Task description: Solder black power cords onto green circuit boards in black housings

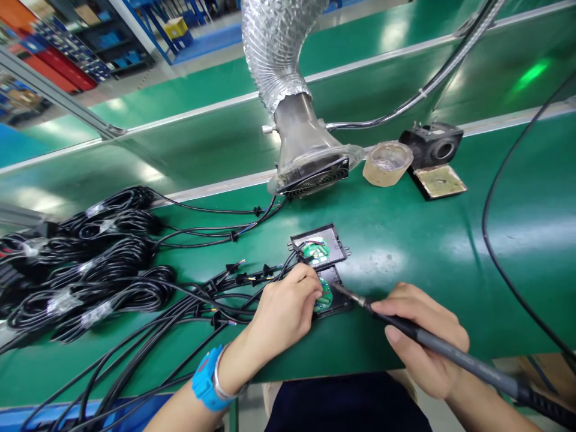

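Observation:
My right hand grips a soldering iron by its dark handle. The iron's metal tip points left, over the right part of the nearer black housing. In that housing sits a round green circuit board, partly covered by my left hand. The left fingers are pinched together at the board's edge, and black cables run in behind the hand. What lies between the fingertips is hidden. Just beyond, a second black housing holds another green board with a cable leading to it.
Coiled black cables are heaped on the left. A fume extraction hood on a silver duct hangs above the boards. Behind to the right stand a tape roll, a soldering iron stand and a sponge tray. The iron's cord loops at right.

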Demonstrator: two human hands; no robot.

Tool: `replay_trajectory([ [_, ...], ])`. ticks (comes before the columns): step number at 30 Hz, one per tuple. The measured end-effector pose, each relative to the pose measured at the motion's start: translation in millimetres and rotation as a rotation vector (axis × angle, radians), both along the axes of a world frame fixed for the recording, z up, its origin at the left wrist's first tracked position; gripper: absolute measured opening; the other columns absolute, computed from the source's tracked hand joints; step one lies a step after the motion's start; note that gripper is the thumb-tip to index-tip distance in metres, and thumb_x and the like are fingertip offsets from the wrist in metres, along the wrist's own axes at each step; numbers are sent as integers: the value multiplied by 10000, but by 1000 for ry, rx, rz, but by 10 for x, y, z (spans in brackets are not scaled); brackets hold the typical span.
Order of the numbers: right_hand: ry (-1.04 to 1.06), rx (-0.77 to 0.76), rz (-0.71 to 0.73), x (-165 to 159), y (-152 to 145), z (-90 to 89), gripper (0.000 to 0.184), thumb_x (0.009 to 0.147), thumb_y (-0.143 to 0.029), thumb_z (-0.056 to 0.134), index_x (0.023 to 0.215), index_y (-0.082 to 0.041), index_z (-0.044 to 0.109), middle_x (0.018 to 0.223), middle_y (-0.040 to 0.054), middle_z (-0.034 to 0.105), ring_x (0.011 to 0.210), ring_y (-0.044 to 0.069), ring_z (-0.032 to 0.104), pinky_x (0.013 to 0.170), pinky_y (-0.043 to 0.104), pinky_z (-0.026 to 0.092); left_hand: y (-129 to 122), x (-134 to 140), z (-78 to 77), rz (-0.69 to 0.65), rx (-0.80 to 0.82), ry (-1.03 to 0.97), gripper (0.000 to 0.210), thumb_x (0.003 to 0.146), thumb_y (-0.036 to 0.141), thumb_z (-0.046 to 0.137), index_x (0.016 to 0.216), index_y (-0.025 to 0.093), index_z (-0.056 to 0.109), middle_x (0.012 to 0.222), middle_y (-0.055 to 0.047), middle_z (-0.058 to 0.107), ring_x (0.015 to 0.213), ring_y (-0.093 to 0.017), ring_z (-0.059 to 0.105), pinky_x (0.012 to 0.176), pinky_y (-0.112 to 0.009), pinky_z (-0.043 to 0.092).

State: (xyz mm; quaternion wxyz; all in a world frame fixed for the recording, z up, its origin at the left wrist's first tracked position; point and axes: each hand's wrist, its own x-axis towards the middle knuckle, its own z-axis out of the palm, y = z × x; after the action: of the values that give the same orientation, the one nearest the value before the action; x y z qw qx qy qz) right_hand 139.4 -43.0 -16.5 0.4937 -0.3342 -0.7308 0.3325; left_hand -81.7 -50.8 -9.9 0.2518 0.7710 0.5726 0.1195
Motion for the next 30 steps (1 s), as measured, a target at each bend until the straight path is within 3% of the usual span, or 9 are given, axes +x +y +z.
replay_trajectory([
  [7, -15, 2, 69, -19, 13, -54, 262, 771, -89, 470, 948, -139, 657, 689, 47, 567, 584, 127, 504, 517, 281, 436, 38, 49, 35, 11, -35, 117, 162, 909, 195, 425, 880, 191, 584, 948, -13, 577, 711, -126, 597, 586, -240, 463],
  [30, -72, -21, 72, -20, 14, -56, 251, 768, -80, 470, 896, -158, 672, 704, 50, 541, 592, 136, 503, 520, 297, 427, 41, 30, 18, -20, -5, 102, 164, 908, 194, 422, 873, 180, 582, 953, -22, 588, 710, -121, 614, 569, -227, 476],
])
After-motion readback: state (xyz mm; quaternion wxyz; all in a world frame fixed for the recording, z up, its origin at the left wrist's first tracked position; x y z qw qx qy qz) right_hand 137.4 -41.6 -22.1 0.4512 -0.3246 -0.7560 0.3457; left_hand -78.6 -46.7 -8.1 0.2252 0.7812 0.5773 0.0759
